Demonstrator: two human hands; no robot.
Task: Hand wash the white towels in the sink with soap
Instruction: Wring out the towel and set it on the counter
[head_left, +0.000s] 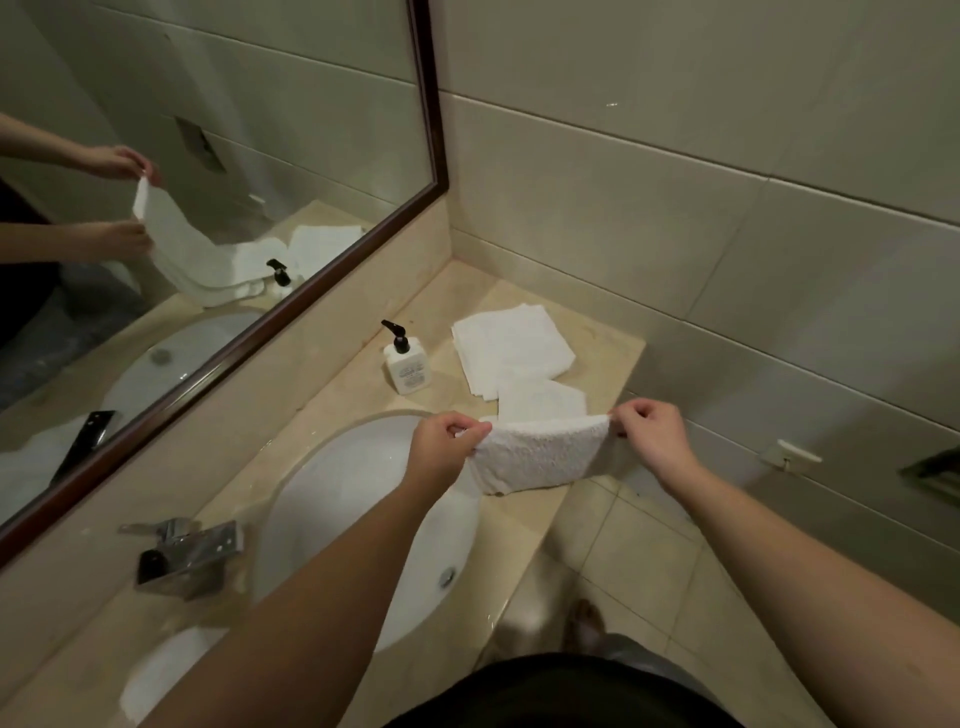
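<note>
Holding towel (540, 454) stretched, dry-looking.
Both hands' fingers (470, 430) pinching top corners; sink (363, 519), soap (405, 366) beyond fingers; washing not begun.

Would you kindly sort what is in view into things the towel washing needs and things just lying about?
Needed: held white terry towel, folded white towels, white pump soap bottle, white oval sink, chrome faucet.
Lying about: dark-framed wall mirror, wall socket.

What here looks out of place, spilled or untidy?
Little stands out. The white towels on the counter lie in a loose, uneven pile beside the soap bottle, not squared up. Both hands pinch one towel by its corners. No spill is plainly visible.
</note>
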